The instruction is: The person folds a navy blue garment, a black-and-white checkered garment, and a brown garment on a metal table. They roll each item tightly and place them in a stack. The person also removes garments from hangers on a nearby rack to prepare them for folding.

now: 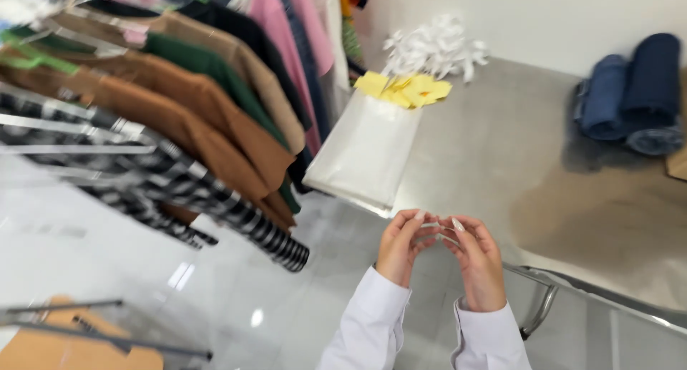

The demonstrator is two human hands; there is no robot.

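My left hand (402,245) and my right hand (475,263) meet in front of me, fingertips touching, both in white sleeves. Between the fingers is a small, thin, pale thing (438,230); it is too blurred to tell what it is. The hands hover above the near edge of a grey metal table (501,148). On the table beyond them lies a stack of clear flat bags (365,152), with yellow paper slips (406,89) and a heap of white strips (435,49) behind it.
A rack of hanging clothes (179,105) in brown, green, pink and black-and-white stripes fills the left. Rolled dark blue fabric (633,91) lies at the table's far right. More hangers with a tan garment (71,341) sit at the lower left above a glossy white floor.
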